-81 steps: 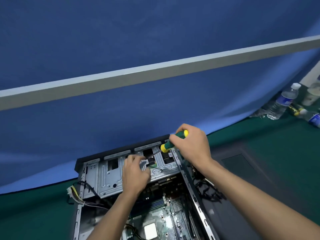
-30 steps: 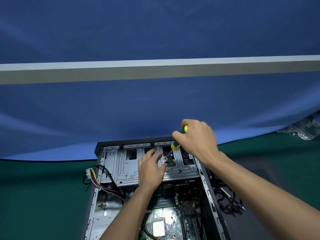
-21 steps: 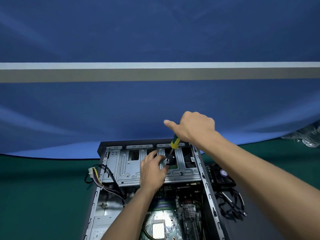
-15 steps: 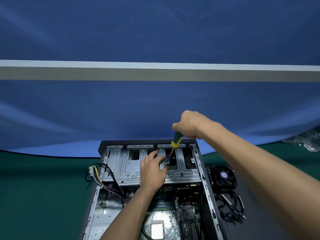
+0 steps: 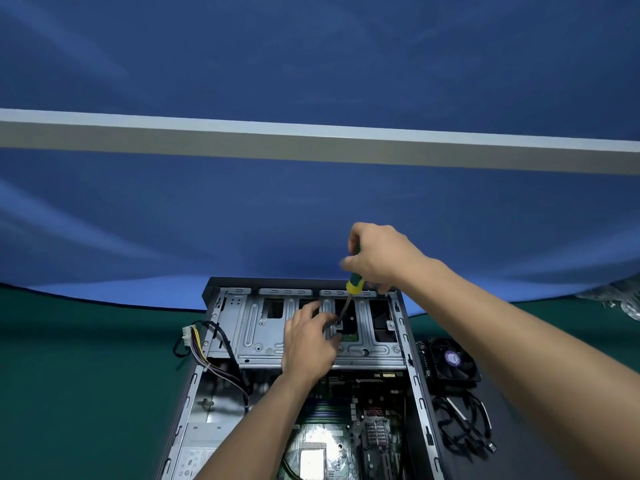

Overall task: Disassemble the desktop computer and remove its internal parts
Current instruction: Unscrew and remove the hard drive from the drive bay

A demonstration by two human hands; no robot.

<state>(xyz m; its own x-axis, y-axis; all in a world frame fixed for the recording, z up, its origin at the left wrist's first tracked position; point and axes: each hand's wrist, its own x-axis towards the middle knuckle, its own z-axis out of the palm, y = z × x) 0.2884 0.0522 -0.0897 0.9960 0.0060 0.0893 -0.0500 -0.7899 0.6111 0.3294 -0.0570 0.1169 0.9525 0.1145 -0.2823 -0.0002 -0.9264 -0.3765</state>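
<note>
An open desktop case (image 5: 420,386) lies flat on the green table. My right hand (image 5: 375,258) grips a green and yellow screwdriver (image 5: 354,284) nearly upright, its tip down on a screw in the silver drive cage (image 5: 256,337). My left hand (image 5: 306,344) rests on the cage, with its fingers pressed right beside the tip. Below the cage the motherboard (image 5: 346,431) shows its bare CPU socket. A bundle of power cables (image 5: 201,344) hangs over the case's left wall.
A black cooling fan (image 5: 453,362) lies on the table right of the case, with loose black cables (image 5: 464,431) below it. A blue cloth backdrop (image 5: 311,220) with a grey bar rises just behind the case. Plastic bottles (image 5: 623,299) sit at the far right.
My right hand has raised the screwdriver from a slant to nearly upright and shifted its grip on the handle. The left hand stays on the cage. The view has swung left.
</note>
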